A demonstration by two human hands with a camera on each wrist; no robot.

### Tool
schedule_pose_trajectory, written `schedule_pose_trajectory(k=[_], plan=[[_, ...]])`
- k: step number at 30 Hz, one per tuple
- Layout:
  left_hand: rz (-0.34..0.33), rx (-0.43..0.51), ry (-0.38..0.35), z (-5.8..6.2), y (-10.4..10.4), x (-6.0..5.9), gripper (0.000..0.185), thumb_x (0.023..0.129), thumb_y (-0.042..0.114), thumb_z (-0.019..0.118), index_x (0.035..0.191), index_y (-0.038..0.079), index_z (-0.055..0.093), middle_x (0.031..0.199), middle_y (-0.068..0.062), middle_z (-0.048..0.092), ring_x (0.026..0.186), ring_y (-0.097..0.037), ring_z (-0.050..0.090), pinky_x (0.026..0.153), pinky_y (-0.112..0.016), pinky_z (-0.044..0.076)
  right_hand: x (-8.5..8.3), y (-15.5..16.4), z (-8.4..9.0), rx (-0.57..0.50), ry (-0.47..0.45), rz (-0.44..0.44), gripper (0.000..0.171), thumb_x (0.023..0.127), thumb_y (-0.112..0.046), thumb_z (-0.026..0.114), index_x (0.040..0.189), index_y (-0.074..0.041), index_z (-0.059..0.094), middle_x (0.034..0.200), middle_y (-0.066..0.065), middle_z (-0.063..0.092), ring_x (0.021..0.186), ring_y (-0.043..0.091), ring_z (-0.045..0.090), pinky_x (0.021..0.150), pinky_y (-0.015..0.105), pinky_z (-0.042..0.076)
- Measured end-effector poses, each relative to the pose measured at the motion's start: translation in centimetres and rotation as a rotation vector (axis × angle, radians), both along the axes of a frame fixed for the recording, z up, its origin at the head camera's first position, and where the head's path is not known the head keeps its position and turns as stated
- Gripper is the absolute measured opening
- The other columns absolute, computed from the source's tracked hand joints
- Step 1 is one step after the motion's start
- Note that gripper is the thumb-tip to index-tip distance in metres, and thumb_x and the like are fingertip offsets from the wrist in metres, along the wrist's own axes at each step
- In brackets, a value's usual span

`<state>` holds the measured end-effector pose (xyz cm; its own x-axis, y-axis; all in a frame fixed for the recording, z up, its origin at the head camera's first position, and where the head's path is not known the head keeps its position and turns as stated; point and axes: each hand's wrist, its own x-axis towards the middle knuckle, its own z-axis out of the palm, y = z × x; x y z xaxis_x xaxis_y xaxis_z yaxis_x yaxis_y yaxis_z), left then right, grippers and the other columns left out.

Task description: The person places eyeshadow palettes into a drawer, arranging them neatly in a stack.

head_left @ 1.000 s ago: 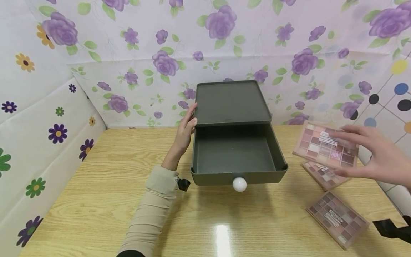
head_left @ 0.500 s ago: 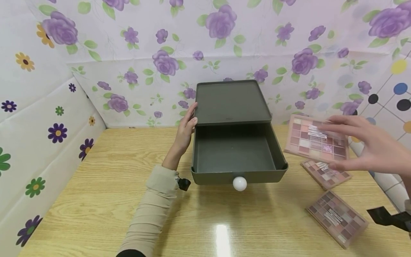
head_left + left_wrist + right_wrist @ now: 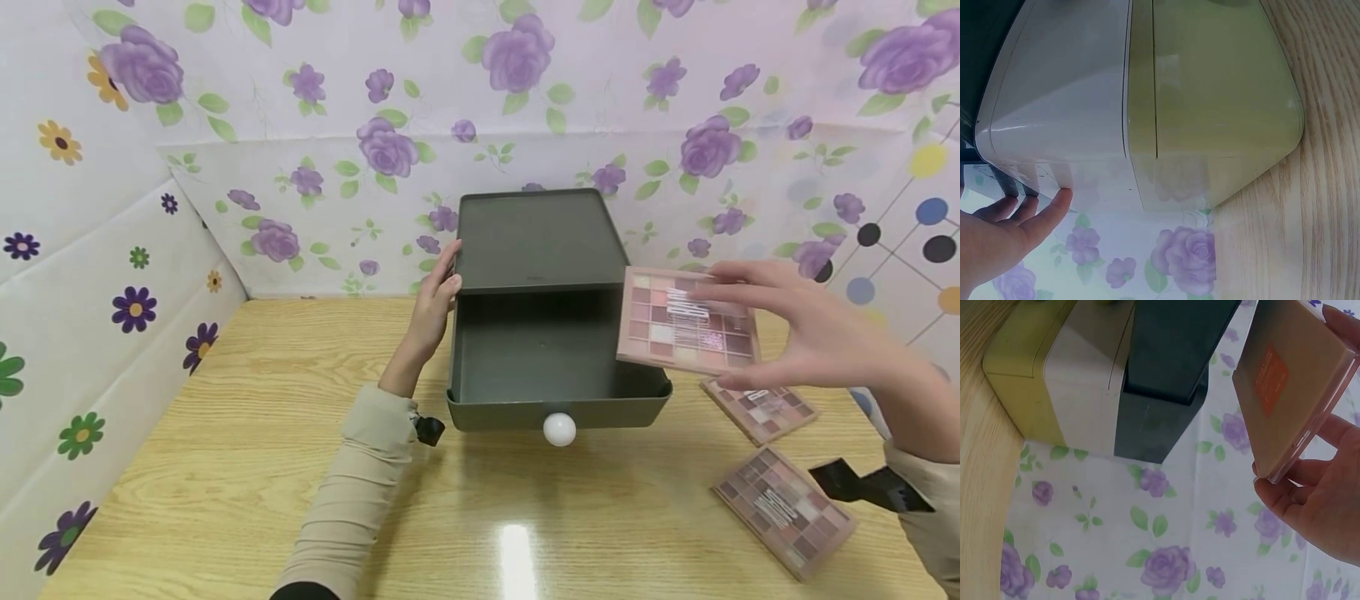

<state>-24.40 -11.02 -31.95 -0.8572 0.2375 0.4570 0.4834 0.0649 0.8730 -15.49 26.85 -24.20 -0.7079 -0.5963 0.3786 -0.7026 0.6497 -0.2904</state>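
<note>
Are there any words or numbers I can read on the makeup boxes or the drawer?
Held makeup box, in the right hand: white lettering on the lid, too blurred to read.
Its orange sticker: too small to read.
Two makeup boxes on the table: lettering blurred.
Drawer: no words.

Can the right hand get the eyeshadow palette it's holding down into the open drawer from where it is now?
Probably yes. The right hand holds the eyeshadow palette over the right edge of the open drawer, whose inside looks empty. The left hand rests on the box's left side, out of the way.
</note>
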Motion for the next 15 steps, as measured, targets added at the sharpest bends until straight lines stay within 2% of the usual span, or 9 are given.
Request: schedule_pose_trajectory(k=[3,6,10,13,15], plan=[[0.006,-0.004,0.006,0.0,0.0,0.0,0.064,0.086,0.023,0.033,0.143,-0.002,0.021,0.148,-0.021,0.016,0.134,-0.03,0.019,0.083,-0.043,0.034,-0.4,-0.9,0.2,0.017,0.014,0.03,0.085,0.049,-0.029,0.086,0.128,-0.02,0.055,0.133,0.014,0.043,0.117,0.035,0.036,0.081,0.056,0.027],[0.005,0.001,0.01,-0.1,-0.1,-0.1,0.063,0.086,0.022,0.033,0.143,-0.002,0.022,0.148,-0.021,0.017,0.133,-0.03,0.021,0.078,-0.038,0.034,-0.9,-1.7,0.1,0.008,0.017,0.076,0.084,0.049,-0.028,0.086,0.127,-0.018,0.056,0.131,0.014,0.044,0.116,0.032,0.036,0.081,0.053,0.027],[0.013,0.007,0.022,-1.6,-0.3,-1.6,0.064,0.086,0.03,0.036,0.144,0.006,0.025,0.149,-0.014,0.019,0.133,-0.023,0.024,0.076,-0.036,0.034,-1.3,-2.8,-0.1,-0.009,0.001,0.132,0.082,0.051,-0.026,0.086,0.127,-0.016,0.055,0.129,0.013,0.043,0.115,0.027,0.036,0.081,0.052,0.029],[0.02,0.005,0.024,-2.4,-0.4,-2.3,0.065,0.085,0.035,0.037,0.145,0.01,0.025,0.149,-0.012,0.019,0.132,-0.021,0.024,0.077,-0.037,0.035,-1.5,-3.7,-0.3,0.008,-0.015,0.135,0.081,0.054,-0.029,0.085,0.128,-0.017,0.055,0.13,0.012,0.043,0.117,0.027,0.035,0.083,0.052,0.03],[0.014,0.004,0.016,-1.8,-0.3,-1.7,0.065,0.086,0.031,0.036,0.145,0.007,0.024,0.149,-0.014,0.018,0.133,-0.024,0.023,0.078,-0.038,0.035,-1.7,-4.2,-0.3,0.035,-0.029,0.12,0.079,0.056,-0.034,0.083,0.128,-0.019,0.054,0.132,0.01,0.042,0.118,0.026,0.036,0.083,0.051,0.032]])
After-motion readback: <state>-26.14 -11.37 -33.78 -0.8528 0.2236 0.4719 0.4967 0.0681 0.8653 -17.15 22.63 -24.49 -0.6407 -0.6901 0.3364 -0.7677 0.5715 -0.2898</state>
